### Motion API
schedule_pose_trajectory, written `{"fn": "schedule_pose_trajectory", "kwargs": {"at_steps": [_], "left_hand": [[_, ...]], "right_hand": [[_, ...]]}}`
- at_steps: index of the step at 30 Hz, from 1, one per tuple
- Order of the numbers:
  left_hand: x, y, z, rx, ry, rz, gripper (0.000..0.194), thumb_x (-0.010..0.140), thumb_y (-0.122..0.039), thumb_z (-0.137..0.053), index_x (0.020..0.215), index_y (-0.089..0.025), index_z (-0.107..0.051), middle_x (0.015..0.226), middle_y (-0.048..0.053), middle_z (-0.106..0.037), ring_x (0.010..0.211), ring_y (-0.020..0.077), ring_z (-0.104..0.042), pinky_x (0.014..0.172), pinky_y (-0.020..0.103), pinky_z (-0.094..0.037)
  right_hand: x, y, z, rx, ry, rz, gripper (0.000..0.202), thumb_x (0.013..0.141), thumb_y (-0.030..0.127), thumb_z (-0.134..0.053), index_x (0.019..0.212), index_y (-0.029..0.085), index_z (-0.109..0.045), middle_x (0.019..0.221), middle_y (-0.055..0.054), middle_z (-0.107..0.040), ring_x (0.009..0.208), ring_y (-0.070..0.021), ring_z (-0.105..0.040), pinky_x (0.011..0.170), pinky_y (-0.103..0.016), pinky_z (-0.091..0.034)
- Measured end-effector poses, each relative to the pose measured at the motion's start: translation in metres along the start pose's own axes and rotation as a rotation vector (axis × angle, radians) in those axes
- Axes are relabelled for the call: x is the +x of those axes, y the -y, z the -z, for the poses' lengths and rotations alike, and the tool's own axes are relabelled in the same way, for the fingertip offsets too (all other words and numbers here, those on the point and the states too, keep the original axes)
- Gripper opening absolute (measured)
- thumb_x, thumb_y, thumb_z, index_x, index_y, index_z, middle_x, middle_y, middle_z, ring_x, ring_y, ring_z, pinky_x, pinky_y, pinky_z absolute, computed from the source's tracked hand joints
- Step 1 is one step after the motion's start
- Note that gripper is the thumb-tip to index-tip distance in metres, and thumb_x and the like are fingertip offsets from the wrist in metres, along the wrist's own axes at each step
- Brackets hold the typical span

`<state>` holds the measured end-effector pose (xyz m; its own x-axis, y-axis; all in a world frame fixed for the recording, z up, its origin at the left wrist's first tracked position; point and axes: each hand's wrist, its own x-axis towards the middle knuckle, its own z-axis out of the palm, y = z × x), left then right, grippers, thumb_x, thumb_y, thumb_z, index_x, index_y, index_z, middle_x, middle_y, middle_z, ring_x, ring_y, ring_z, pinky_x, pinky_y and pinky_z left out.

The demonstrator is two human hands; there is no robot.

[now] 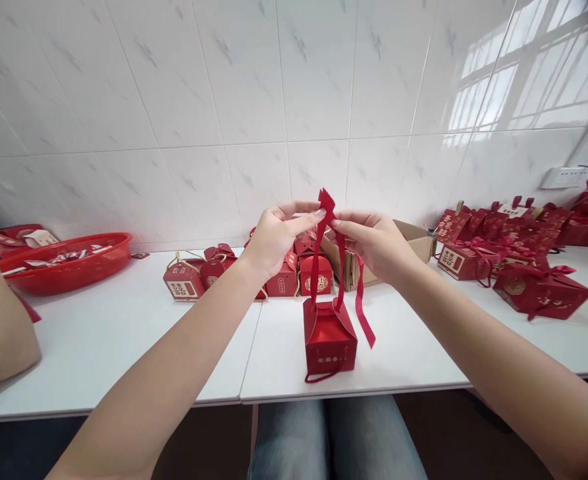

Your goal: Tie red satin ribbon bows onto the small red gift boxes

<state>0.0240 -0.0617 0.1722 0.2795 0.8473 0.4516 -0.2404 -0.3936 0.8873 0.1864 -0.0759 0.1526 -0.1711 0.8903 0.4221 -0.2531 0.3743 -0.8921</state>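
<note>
A small red gift box (330, 343) with pale lettering stands on the white table in front of me, near its front edge. Red ribbon (315, 270) rises from the top of the box to my fingers, and a loose tail hangs down at the right. My left hand (277, 237) pinches the ribbon between thumb and fingers, close to its upper ends. From the other side, my right hand (371, 240) also pinches the ribbon, just below that spot. A dark red cord loop lies at the foot of the box.
Several red boxes (184, 280) line the back of the table behind my hands, beside an open cardboard box (414, 241). More red boxes (544, 290) crowd the right side. At left are a red basin (74, 270) holding small packets and another person's arm (4, 320).
</note>
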Motion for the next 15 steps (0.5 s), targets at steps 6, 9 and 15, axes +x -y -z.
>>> {"fn": "schedule_pose_trajectory", "kwargs": {"at_steps": [6,9,15], "left_hand": [[0.0019,0.0002,-0.0036,0.177,-0.076,-0.133,0.040,0.062,-0.023,-0.081,0.099,-0.019,-0.067,0.079,0.002,-0.069,0.071,0.0159,-0.065,0.067,0.030,-0.054],[0.0027,0.0010,-0.0027,0.227,-0.131,-0.186,0.049,0.059,-0.023,-0.083,0.105,-0.020,-0.065,0.079,0.002,-0.069,0.071,0.0152,-0.064,0.066,0.029,-0.053],[-0.0011,0.0033,-0.0031,0.482,-0.142,-0.378,0.007,0.067,-0.025,-0.076,0.068,-0.020,-0.072,0.074,0.004,-0.069,0.075,0.0175,-0.061,0.067,0.031,-0.049]], "right_hand": [[0.0015,0.0026,0.0008,0.066,0.108,-0.057,0.019,0.075,0.038,-0.069,0.075,0.020,-0.067,0.070,-0.002,-0.065,0.068,-0.0144,-0.061,0.069,-0.029,-0.051],[0.0036,0.0043,-0.0005,0.113,0.076,-0.131,0.019,0.075,0.037,-0.070,0.077,0.019,-0.066,0.067,-0.001,-0.064,0.065,-0.0127,-0.060,0.067,-0.027,-0.051],[0.0074,0.0049,0.0017,0.378,0.090,-0.315,0.008,0.080,0.023,-0.066,0.078,0.016,-0.066,0.069,-0.001,-0.061,0.063,-0.0090,-0.057,0.062,-0.022,-0.050]]}}
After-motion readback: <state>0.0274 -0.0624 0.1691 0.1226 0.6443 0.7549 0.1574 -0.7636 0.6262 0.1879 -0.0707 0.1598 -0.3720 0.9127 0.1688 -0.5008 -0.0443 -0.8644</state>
